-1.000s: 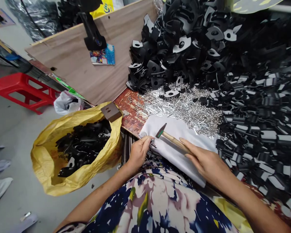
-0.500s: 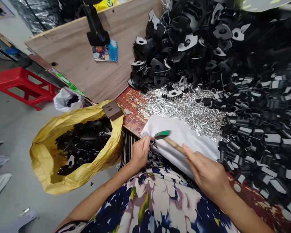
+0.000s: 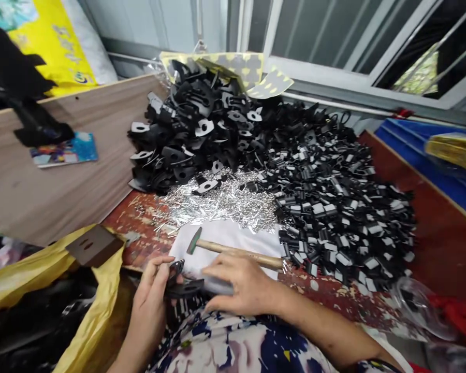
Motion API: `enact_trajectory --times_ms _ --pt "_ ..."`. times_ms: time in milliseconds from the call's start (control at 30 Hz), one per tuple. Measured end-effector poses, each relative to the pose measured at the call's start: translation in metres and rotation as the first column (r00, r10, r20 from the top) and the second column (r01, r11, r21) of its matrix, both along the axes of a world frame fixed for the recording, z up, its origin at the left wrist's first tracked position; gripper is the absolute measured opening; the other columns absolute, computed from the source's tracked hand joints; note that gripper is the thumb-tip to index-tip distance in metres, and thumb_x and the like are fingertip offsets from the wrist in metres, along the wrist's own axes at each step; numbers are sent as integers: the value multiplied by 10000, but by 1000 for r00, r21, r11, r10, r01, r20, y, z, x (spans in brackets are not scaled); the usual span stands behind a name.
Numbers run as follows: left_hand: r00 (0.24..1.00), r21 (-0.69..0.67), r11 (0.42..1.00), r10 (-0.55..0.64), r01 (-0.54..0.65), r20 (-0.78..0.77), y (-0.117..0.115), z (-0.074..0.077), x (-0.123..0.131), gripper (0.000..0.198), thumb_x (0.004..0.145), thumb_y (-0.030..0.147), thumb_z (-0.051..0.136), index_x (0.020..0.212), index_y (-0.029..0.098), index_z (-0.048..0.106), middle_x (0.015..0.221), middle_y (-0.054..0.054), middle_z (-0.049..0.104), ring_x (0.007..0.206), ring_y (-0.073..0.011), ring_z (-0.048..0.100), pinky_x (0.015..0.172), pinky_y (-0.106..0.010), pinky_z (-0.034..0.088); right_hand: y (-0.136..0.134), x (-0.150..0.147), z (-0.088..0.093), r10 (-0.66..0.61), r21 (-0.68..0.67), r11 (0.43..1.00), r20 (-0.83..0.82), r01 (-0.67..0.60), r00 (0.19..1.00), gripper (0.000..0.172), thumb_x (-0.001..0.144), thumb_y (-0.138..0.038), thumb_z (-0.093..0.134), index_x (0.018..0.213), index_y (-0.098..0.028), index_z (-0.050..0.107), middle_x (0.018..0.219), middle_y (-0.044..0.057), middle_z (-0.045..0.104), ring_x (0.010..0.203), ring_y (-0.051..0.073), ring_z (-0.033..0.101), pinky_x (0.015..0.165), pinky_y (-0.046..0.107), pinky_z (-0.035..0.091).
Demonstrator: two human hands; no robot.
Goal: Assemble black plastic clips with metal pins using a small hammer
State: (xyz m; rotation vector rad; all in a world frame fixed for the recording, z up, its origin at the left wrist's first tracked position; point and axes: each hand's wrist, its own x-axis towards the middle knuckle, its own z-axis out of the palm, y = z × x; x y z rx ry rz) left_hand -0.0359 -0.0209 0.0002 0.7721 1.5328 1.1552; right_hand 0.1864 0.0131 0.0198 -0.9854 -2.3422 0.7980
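Note:
My left hand [image 3: 149, 292] is closed around a black plastic part [image 3: 186, 288] near my lap, at the front edge of the table. Close to its right side hovers my right hand [image 3: 244, 282], fingers stretched and thumb apart, with nothing in it. A hammer [image 3: 213, 245] with a green head and wooden handle lies on the white cloth [image 3: 243, 237] just beyond my hands. Past the cloth spreads a heap of small silvery metal pins [image 3: 221, 204].
Behind the pins rises a pile of black plastic pieces [image 3: 182, 158]; smaller black clips [image 3: 334, 217] cover the table to the right. At left stands an open yellow sack [image 3: 104, 300] with black parts inside and a brown block [image 3: 95, 246] on its rim. A wooden board [image 3: 54, 197] walls the left side.
The hammer has left my right hand and lies on the cloth. That hand has moved left, near the part in my left hand. The view has swung right and up.

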Motion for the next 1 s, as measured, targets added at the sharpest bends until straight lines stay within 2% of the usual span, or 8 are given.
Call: enact_trajectory --times_ms 133,300,433,567,633,733,867,1000 --pt "969 -36 993 -104 115 225 8 2 25 599 761 657 757 1171 250 598 665 44 612 509 -158 561 430 -220 441 5 4 -14 32 -330 941 -128 -73 991 267 841 -540 708 1029 -357 756 868 -57 725 784 194 691 754 280 548" --pt "961 -12 995 -91 97 263 16 -20 26 640 679 611 841 1127 206 629 825 -32 708 533 -158 591 380 -214 431 47 65 -8 -347 -496 850 -271 179 898 232 846 -427 702 858 -199 745 639 -65 668 515 120 606 531 227 523" --pt "961 -33 990 -128 141 246 21 -29 20 593 633 547 895 1028 169 666 754 -16 688 504 -128 573 386 -190 420 95 149 50 -610 -393 793 -500 466 615 360 1002 -476 493 1019 -158 661 877 36 733 651 85 671 666 214 558" --pt "950 -15 981 -182 192 254 25 -33 21 548 684 578 859 974 163 650 712 11 658 456 -104 571 368 -172 404 148 182 75 -585 -343 746 -746 571 317 336 930 -550 574 958 -220 626 881 24 731 731 108 688 709 220 598" --pt "940 -11 978 -198 209 277 27 -36 20 529 707 586 838 956 164 638 698 22 647 427 -95 568 356 -165 396 165 156 59 -573 -270 773 -686 574 449 298 930 -482 575 1028 -214 658 867 25 734 701 120 677 689 254 603" --pt "925 -7 972 -220 233 309 29 -40 19 502 723 581 824 934 171 625 686 28 643 403 -90 569 345 -159 393 176 81 20 -441 -68 894 -301 442 845 250 929 -317 569 1079 -186 720 946 67 757 818 175 696 785 352 602" --pt "906 15 966 -248 258 343 29 -43 17 480 736 567 822 921 174 618 676 22 647 403 -94 580 353 -160 402 196 -12 -15 -302 58 948 -153 314 941 373 801 -45 607 1106 -191 765 1286 110 707 1241 259 586 1113 463 449" --pt "891 25 963 -258 269 373 23 -43 13 457 748 548 828 914 171 629 686 9 651 425 -92 580 381 -160 407 226 -45 -21 -277 104 954 -44 280 960 506 745 74 545 1116 -189 767 1254 100 733 1206 244 619 1109 423 458"
